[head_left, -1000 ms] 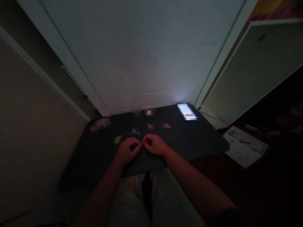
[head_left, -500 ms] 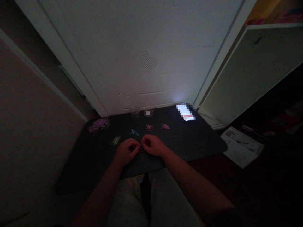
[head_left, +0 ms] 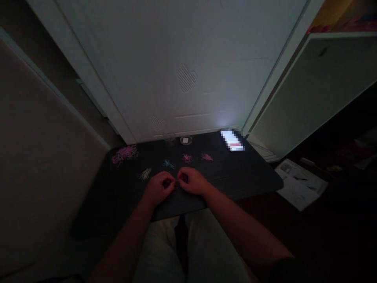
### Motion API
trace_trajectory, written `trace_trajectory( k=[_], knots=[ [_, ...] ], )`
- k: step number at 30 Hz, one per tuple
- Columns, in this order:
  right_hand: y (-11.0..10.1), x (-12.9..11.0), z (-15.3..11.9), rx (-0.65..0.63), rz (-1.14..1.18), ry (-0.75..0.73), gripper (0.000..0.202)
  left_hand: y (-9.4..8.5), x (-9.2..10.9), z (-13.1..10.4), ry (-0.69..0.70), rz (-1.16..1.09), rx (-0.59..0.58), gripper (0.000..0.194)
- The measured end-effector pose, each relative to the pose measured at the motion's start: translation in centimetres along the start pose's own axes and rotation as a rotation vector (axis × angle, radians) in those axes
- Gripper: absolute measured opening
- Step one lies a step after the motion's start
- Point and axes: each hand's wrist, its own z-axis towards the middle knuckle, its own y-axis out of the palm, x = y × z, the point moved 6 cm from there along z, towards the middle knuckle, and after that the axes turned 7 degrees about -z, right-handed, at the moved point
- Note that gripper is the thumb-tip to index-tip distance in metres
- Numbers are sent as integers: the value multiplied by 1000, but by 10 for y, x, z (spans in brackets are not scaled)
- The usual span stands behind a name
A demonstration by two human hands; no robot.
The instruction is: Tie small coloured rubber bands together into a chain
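A dark table [head_left: 235, 173] spans the lower centre. The left hand [head_left: 154, 189] and right hand [head_left: 193, 181] pinch close together, apparently in fine fingertip work needing delicacy; any held piece is indiscernible. Purplish strips [head_left: 125, 154] lie left, yellow strips [head_left: 145, 174] nearer centre.

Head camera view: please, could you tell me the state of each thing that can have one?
Left hand: fingers pinched; held item unclear.
Right hand: fingers pinched; held item unclear.
Large purple-pink pile: loose, tangled.
Yellowish pile: loose, spread.
Blue pile: loose, spread.
Two pink piles: loose, apart.
Bright device: lit, image pixelated.
Clear container: upright; open or closed unclear.
Paper: spread out.
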Motion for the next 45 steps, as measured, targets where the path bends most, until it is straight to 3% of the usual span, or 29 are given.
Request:
trace_trajectory(
  k=[45],
  knots=[
    [1,2,0,-16,14,11,2,1,-2,-2,-43,13,-15,3]
  ],
)
